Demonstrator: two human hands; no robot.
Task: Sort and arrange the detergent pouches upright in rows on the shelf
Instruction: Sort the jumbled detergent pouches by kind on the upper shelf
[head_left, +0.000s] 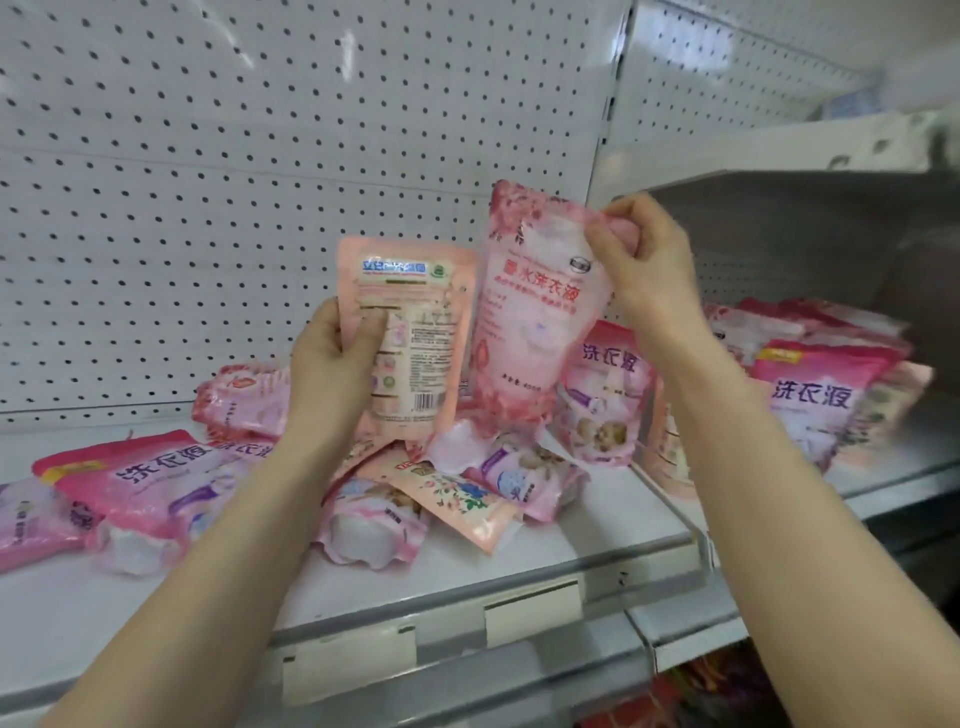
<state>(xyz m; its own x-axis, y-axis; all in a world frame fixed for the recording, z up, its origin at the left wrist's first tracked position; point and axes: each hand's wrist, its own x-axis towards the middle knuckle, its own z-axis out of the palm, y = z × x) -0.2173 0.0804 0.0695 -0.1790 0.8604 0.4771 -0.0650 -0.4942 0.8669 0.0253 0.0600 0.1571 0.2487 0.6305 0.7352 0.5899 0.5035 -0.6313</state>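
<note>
My left hand (332, 364) grips a peach-pink detergent pouch (415, 322) by its left edge, back label and barcode facing me. My right hand (639, 254) pinches the top right corner of a pink floral pouch (530, 312), held upright just right of the first. Both pouches hang above a jumbled heap of pink pouches (467, 483) lying flat on the white shelf (519, 551). More pink pouches (135, 483) lie flat at the left, and one pouch (602, 395) stands behind my right forearm.
White pegboard (260, 156) backs the shelf. A divider edge (670, 499) separates the neighbouring shelf bay on the right, where several more pink pouches (815, 395) lean in a loose pile. An upper shelf (779, 150) overhangs at the right. Price-tag holders (535, 608) run along the front rail.
</note>
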